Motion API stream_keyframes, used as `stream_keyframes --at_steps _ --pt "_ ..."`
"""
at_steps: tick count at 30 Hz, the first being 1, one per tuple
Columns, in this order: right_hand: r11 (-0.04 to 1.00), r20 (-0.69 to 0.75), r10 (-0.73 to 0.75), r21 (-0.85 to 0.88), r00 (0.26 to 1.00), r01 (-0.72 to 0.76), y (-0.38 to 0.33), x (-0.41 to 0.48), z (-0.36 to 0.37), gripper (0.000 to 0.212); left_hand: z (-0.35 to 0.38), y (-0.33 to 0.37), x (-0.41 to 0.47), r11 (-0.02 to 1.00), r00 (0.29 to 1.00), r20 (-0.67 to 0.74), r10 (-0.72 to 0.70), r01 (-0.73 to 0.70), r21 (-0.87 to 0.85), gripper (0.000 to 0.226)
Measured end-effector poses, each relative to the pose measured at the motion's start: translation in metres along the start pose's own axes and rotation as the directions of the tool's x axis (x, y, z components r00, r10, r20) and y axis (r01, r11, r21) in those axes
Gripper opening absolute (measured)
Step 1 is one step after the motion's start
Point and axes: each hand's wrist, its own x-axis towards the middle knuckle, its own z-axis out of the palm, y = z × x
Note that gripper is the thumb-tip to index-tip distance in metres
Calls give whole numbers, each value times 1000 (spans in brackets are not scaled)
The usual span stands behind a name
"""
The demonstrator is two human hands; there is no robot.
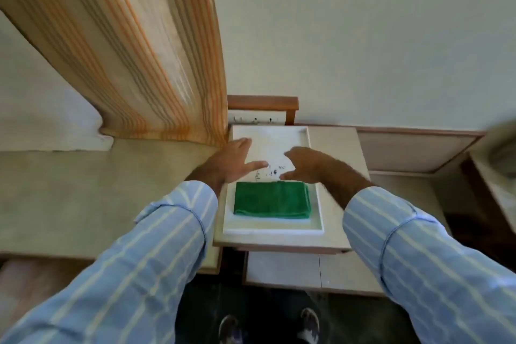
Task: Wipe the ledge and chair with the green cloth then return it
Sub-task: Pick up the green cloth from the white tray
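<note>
A folded green cloth point(272, 199) lies flat in the near half of a white tray point(303, 134). The tray rests on a small beige table point(337, 148). My left hand point(233, 162) hovers just beyond the cloth's far left corner, fingers spread and holding nothing. My right hand point(304, 163) hovers beyond the cloth's far right corner, fingers apart and empty. Neither hand touches the cloth. A beige ledge point(83, 190) runs along the left. A brown wooden chair back point(264, 103) shows behind the tray against the wall.
An orange striped curtain point(145, 50) hangs down onto the ledge at the left, close to the tray. A low panel point(413, 148) stands along the wall at the right. A drawer front point(307, 268) sits under the table. My shoes point(268, 327) stand on dark floor.
</note>
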Motion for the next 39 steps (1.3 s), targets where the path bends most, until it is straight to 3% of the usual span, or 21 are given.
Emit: stream_keyframes --at_steps 4,8,11,15,18,21,24,27,31,39 --pt "994 165 100 -69 981 -89 2 -5 38 51 44 -6 -14 981 988 136 -71 45 186 90" --pt "992 94 115 -70 989 -108 6 -1 58 42 69 -8 -20 986 992 48 -115 108 127 58" --pt "991 69 122 -71 990 -117 7 9 61 38 77 -7 -20 986 986 -26 -166 166 -9 43" --pt "985 225 90 -161 970 -54 -1 24 42 26 66 -15 -17 915 970 22 -241 234 -329 37" --pt "992 268 47 -123 962 -14 -17 33 16 39 44 -36 -27 781 947 64 -314 296 -550 45" --pt "992 196 -7 127 981 -19 -40 44 -10 27 16 -67 -48 575 913 68 -403 310 -757 51" --pt "919 114 -30 395 993 -18 -83 53 -31 16 -20 -107 -77 461 901 61 -429 276 -843 47" --pt "851 13 -55 523 998 40 -139 64 -46 23 -49 -151 -112 377 881 29 -472 231 -897 40" --pt "841 -89 -96 525 991 129 -226 83 -58 31 -78 -213 -163 321 845 -37 -533 162 -933 33" --pt "822 -161 -220 501 962 272 -398 130 -54 33 -111 -335 -274 259 716 -188 -672 -10 -966 15"
